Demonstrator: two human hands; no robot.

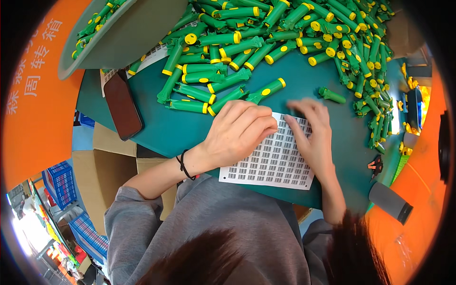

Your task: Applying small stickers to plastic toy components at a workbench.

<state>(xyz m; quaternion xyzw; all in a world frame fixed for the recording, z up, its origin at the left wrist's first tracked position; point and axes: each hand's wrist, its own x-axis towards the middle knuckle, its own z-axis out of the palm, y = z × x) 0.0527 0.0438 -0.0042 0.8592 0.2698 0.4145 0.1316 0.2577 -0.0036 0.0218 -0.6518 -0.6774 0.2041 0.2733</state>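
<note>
Your sheet of labels [266, 164] lies flat at the table's [166, 137] near edge, approx. mid-length, w/ both hands over its far part. Your L hand [240, 130] is at the sheet's far L corner, fingers curled & pressed together; can't tell if the tips pinch a label. Your R hand [313, 133] is over the far R part, a bit blurred, thumb spread apart from the fingers, nothing visible btwn them. A green tube [267, 90] w/ yellow end lies just beyond your L hand; another tube [333, 96] lies alone beyond your R. The big pile of tubes [285, 35] covers the far edge & far R corner. Phone [122, 105] is by the L edge, basin [121, 45] w/ more tubes at the far L corner.
</note>
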